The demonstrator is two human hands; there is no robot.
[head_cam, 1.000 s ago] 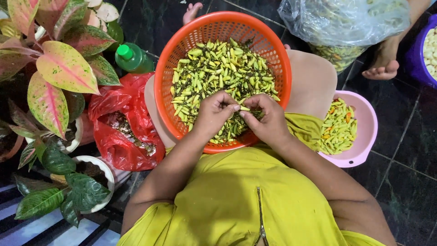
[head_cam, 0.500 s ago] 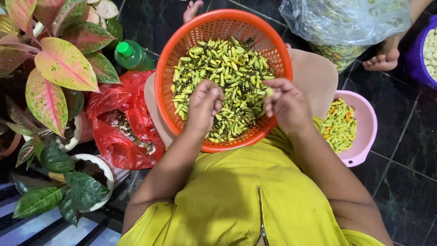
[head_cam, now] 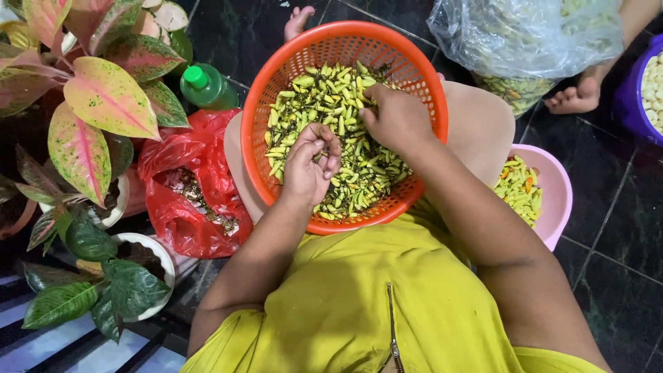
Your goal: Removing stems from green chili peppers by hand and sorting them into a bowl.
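Chillies (head_cam: 324,93) fill the orange basket (head_cam: 276,76); both hands reach in.

hands, joined a second ago, now apart: right hand (head_cam: 397,117) reaches deeper into the orange basket (head_cam: 276,90); left hand (head_cam: 311,166) curls over the chillies (head_cam: 331,97).

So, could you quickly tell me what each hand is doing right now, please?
Left hand: fingers curled over the chillies in the orange basket; grip contents cannot be told.
Right hand: palm down on the chillies, fingers hidden; cannot be told.
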